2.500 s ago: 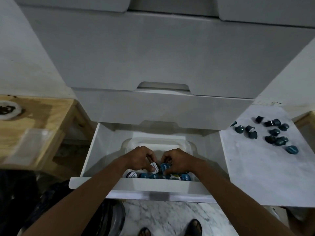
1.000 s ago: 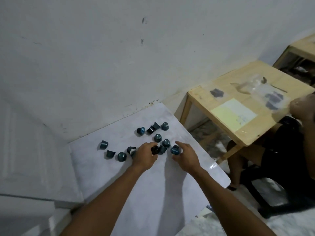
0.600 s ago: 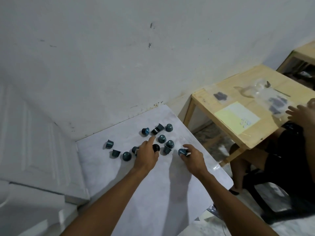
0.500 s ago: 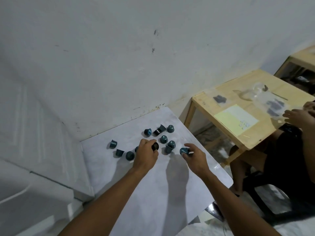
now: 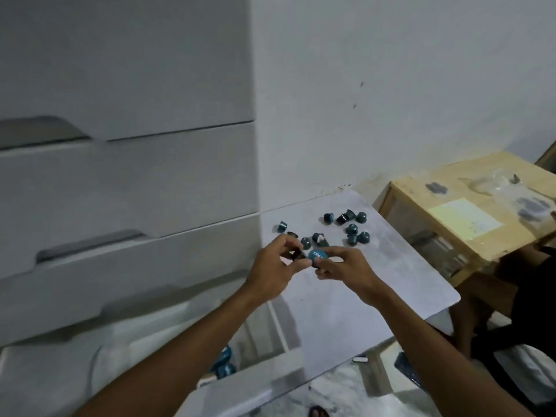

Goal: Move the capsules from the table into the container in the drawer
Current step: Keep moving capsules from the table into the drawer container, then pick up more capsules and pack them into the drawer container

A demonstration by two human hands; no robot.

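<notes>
Both hands have lifted off the table point(image 5: 376, 293), my left hand point(image 5: 270, 272) pinching a dark capsule point(image 5: 297, 256) and my right hand point(image 5: 346, 270) a teal-lidded capsule point(image 5: 316, 256); mid-carry, I next lower both into the open drawer point(image 5: 243, 386), its container too blurred to place.

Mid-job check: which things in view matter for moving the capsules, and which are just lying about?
Job: left hand holding a dark capsule; right hand pinching a teal foil-topped capsule; loose teal capsules on the white marbled table; open white drawer with teal capsules inside.
Lying about: light wooden side table; pale yellow paper sheet; clear plastic bag.
</notes>
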